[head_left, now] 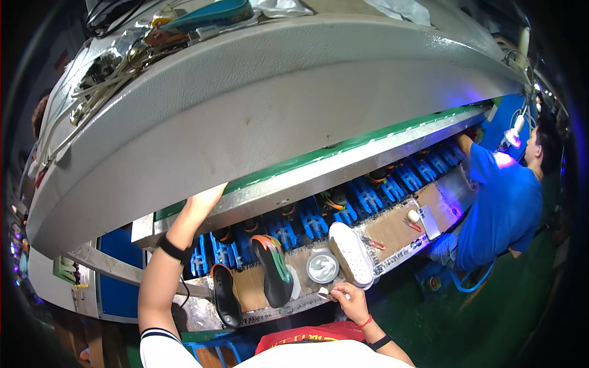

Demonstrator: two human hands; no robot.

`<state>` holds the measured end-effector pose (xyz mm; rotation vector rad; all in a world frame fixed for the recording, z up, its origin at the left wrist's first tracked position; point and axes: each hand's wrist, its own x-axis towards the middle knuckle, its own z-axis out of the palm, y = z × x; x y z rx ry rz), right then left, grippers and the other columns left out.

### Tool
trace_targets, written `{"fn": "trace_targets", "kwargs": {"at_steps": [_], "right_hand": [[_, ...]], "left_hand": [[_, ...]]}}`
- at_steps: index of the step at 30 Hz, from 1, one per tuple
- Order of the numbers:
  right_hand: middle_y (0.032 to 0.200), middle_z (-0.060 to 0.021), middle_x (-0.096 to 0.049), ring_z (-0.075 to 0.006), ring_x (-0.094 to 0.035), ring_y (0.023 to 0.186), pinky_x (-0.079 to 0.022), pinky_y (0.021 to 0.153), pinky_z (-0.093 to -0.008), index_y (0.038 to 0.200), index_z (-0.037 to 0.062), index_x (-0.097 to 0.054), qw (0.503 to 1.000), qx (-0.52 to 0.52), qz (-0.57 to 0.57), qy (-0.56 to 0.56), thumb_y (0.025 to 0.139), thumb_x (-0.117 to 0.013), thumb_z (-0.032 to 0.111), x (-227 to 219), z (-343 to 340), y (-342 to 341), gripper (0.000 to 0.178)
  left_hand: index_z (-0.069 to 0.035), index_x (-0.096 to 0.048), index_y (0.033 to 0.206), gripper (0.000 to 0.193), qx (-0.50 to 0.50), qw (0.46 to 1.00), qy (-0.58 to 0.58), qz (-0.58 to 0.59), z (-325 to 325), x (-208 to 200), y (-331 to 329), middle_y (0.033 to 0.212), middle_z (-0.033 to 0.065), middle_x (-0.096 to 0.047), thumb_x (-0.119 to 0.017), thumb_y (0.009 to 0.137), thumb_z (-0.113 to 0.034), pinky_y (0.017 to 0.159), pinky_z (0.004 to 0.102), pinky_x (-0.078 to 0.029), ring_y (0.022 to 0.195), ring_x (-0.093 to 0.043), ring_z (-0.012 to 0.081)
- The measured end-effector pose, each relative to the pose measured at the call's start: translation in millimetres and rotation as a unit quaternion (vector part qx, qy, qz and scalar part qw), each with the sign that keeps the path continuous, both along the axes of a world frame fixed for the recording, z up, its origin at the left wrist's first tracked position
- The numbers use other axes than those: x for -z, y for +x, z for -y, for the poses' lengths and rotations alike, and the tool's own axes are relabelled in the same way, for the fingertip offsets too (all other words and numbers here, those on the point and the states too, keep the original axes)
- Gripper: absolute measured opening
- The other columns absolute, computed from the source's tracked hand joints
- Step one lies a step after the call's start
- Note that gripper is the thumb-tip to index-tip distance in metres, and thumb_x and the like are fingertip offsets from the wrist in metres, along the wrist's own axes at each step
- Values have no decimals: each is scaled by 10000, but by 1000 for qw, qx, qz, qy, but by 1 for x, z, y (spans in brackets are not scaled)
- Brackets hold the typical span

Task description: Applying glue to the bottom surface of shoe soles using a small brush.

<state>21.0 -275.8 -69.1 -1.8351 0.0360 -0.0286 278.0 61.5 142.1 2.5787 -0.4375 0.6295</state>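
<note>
My left hand (pixel 207 196) reaches up under the edge of the grey metal hood (pixel 276 116), which hides its fingers. Near the bench's front edge, my right hand (pixel 350 302) pinches a small white-tipped tool (pixel 324 292), perhaps a brush. Just beyond it stands a round tub (pixel 323 267) with whitish contents. To the tub's right lies a white shoe sole (pixel 351 253). On its left are a black sole with orange and green edging (pixel 273 270) and a smaller dark sole (pixel 226 297).
Blue shoe holders (pixel 283 234) line the conveyor under the hood. Cardboard (pixel 392 228) covers the bench, with red-handled tools (pixel 374 244) and a phone-like slab (pixel 428 222) on it. A co-worker in blue (pixel 500 205) sits at the right, one arm inside the line.
</note>
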Motion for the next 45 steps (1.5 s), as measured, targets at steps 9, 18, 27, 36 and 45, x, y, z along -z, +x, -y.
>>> {"fn": "trace_targets", "kwargs": {"at_steps": [9,18,27,36,45], "right_hand": [[965,-151,-735,-262,-714,948,-546,833,-339,934,-19,-748,999,27,-24,15,865,-729,77,-8,13,2,120],[964,-136,-740,-212,-726,845,-571,759,-309,941,-29,-735,997,75,2,15,854,-750,65,-7,28,-12,129],[947,-145,-731,-223,-718,842,-559,739,-314,929,-34,-728,999,38,-1,22,863,-733,53,-7,20,-4,109],[974,-143,-711,-245,-704,878,-546,774,-325,929,-30,-717,995,-96,21,-4,886,-709,70,-16,-11,18,110],[970,-141,-699,-280,-680,873,-515,780,-354,920,4,-723,990,-115,-16,-84,871,-727,107,-5,-22,32,115]], "left_hand": [[-57,-654,1195,410,-33,997,47,-43,20,-7,54,1114,140,-674,-692,902,-342,914,350,-487,977,-649,271],[-43,-624,1113,344,-54,994,60,-74,41,-18,70,1033,142,-627,-713,879,-280,830,369,-474,900,-615,274],[-29,-593,1030,292,-40,996,58,-55,50,-21,67,952,143,-581,-733,856,-218,746,388,-460,824,-580,278],[-14,-563,948,263,108,990,-39,80,83,-47,-15,870,145,-534,-753,833,-155,661,407,-446,747,-546,282],[-15,-517,984,328,-126,980,-48,-145,-37,191,-222,966,185,-521,-768,792,-100,802,479,-459,921,-551,406]]}}
